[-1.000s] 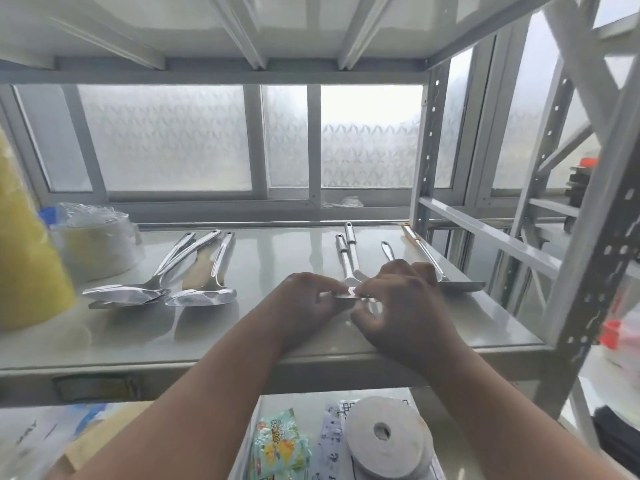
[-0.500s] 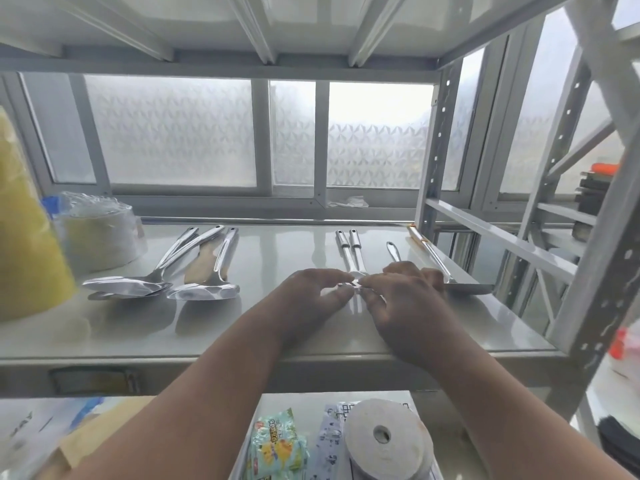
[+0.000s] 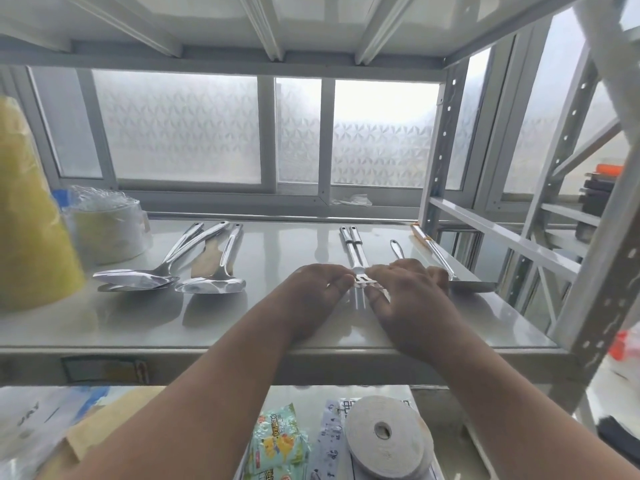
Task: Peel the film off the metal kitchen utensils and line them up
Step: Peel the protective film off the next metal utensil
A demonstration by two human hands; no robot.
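On the white shelf (image 3: pixel 145 320) lie metal utensils. Two slim utensils (image 3: pixel 354 247) rest side by side at the middle, handles toward the window. My left hand (image 3: pixel 311 299) and my right hand (image 3: pixel 408 296) meet over their near ends, fingertips pinching the flat slotted head (image 3: pixel 363 280) between them. Any film there is too small to make out. Another handle (image 3: pixel 397 248) pokes out behind my right hand. A spatula (image 3: pixel 453 271) lies at the right. Spoons (image 3: pixel 138 277) and a turner (image 3: pixel 214 282) lie at the left.
A yellow cone (image 3: pixel 27 216) and a wrapped roll (image 3: pixel 107 230) stand at the shelf's left end. The rack's perforated posts (image 3: pixel 440 150) rise at the right. Below the shelf lie a white tape roll (image 3: pixel 384 434) and a snack packet (image 3: pixel 277 441).
My hands have shifted slightly away from me along the two slim utensils, and the camera tilted a little. The other utensils have not moved.
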